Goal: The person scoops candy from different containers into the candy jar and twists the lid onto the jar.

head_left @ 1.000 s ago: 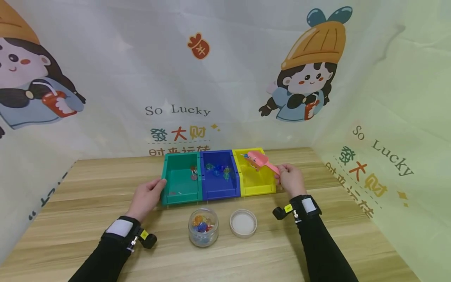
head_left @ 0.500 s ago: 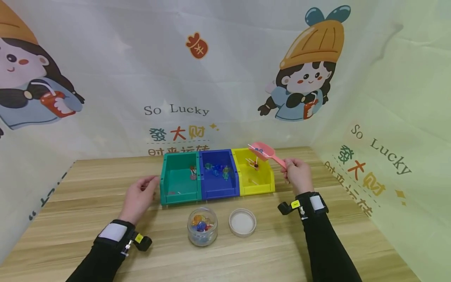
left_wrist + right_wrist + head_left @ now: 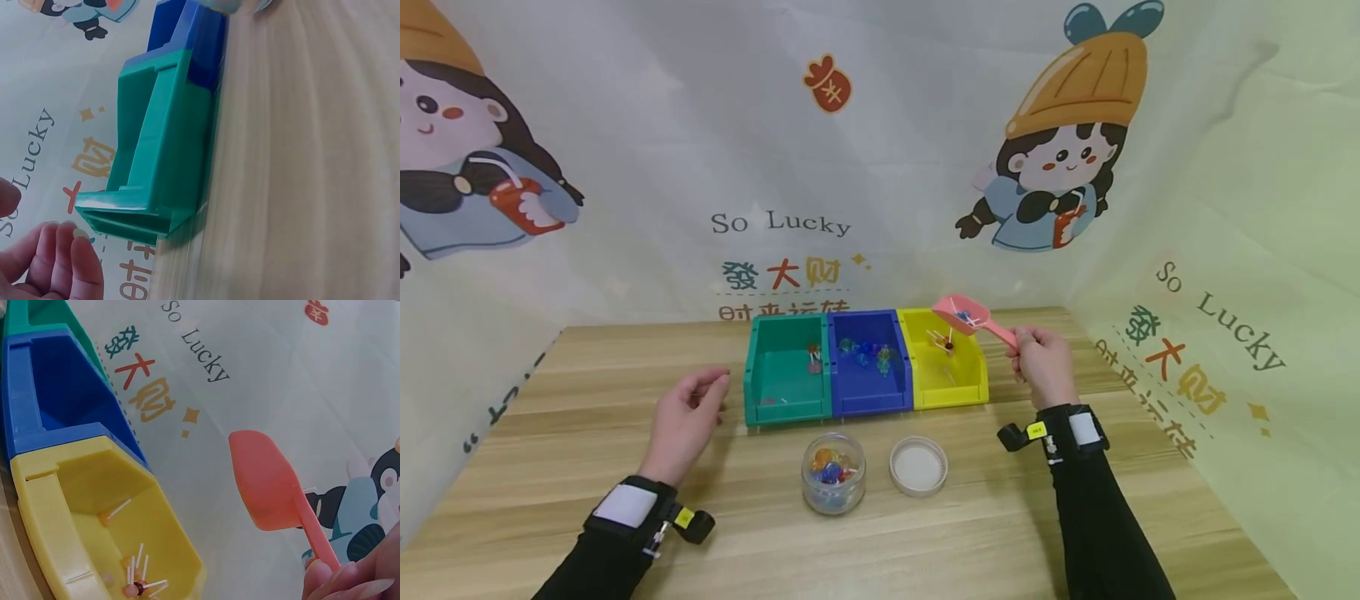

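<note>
My right hand (image 3: pixel 1047 367) grips the handle of a pink scoop (image 3: pixel 961 312) above the back right corner of the yellow bin (image 3: pixel 958 392). Small blue pieces and white sticks lie in the scoop; in the right wrist view only its underside shows. Inside the yellow bin are several tiny stick pieces (image 3: pixel 139 588) with brown or orange round heads, like miniature lollipops. My left hand (image 3: pixel 681 425) hovers left of the green bin (image 3: pixel 786 412), apart from it, fingers loosely bent and holding nothing. Between the two bins, the blue bin (image 3: pixel 872 404) contains blue and greenish clear beads (image 3: pixel 867 353).
An uncovered clear jar (image 3: pixel 833 492) of orange, blue and red pieces stands before the bins. Beside it lies a round lid (image 3: pixel 918 467). Small pinkish and brown stick pieces (image 3: pixel 814 358) are in the green bin. A printed cloth (image 3: pixel 910 167) hangs behind the wooden table (image 3: pixel 760 550).
The scoop first tilted over the yellow bin, then rose and moved right; stick pieces now lie in that bin. My left hand let go of the green bin's edge and drew back left.
</note>
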The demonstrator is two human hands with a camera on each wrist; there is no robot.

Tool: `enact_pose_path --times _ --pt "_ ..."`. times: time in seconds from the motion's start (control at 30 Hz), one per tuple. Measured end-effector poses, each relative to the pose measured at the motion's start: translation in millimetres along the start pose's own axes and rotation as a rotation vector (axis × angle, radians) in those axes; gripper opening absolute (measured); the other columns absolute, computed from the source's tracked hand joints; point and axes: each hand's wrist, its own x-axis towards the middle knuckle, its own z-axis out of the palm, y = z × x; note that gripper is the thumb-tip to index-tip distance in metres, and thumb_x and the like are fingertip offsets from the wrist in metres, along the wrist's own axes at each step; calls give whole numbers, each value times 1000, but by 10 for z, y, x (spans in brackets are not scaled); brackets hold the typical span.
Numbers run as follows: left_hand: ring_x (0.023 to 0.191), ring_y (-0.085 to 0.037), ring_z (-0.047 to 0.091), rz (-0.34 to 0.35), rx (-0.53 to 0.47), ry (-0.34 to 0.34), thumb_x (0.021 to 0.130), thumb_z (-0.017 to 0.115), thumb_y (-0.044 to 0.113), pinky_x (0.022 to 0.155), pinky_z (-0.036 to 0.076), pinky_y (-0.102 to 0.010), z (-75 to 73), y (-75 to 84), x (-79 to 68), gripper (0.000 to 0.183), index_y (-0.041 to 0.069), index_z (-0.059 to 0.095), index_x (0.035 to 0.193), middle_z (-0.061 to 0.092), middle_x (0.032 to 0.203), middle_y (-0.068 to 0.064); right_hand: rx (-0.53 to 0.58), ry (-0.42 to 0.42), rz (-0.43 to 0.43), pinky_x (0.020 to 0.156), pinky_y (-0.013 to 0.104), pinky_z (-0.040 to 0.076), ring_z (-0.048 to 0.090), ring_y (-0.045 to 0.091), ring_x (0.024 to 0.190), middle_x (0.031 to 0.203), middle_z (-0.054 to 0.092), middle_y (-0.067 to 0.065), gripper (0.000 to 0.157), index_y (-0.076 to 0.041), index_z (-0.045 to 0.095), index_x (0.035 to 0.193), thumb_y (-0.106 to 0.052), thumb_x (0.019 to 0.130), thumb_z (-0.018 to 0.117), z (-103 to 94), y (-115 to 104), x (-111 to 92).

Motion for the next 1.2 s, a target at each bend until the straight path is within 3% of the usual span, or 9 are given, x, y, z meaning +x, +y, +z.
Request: enact_pose_path --times 0.23,0.47,0.63,0.9,1.2 --pt "102 -15 71 21 -6 -101 116 55 39 81 61 -18 0 26 -127 52 1 62 149 71 130 -25 8 -1 -9 55 19 40 48 7 67 79 59 -6 42 4 64 138 -28 120 44 -31 -148 -96" --pt "115 -33 75 53 4 -216 116 56 39 89 63 -21 87 71 -257 53 1 59 152 72 136 -23 7 -33 -55 54 21 38 48 8 65 75 60 -6 42 5 65 134 -30 119 46 -89 -331 -232" --pt "116 -30 76 50 38 -281 115 59 41 91 59 -18 157 105 -358 53 5 59 154 70 142 -20 -8 -75 -74 53 21 38 48 8 63 76 61 -8 43 4 64 137 -31 119 47 -115 -429 -313" --pt "136 -38 68 38 22 -381 110 67 45 105 63 -47 313 147 -482 61 7 57 157 66 151 -19 -45 -135 -74 53 22 38 48 8 63 77 62 -7 43 2 65 136 -34 119 48 -130 -561 -452" --pt "150 -47 55 18 -73 -545 96 87 38 119 52 -55 480 189 -608 86 0 46 162 53 164 -26 -65 -198 -110 50 22 36 48 9 61 77 64 -7 42 3 67 130 -34 119 49 -127 -636 -572"
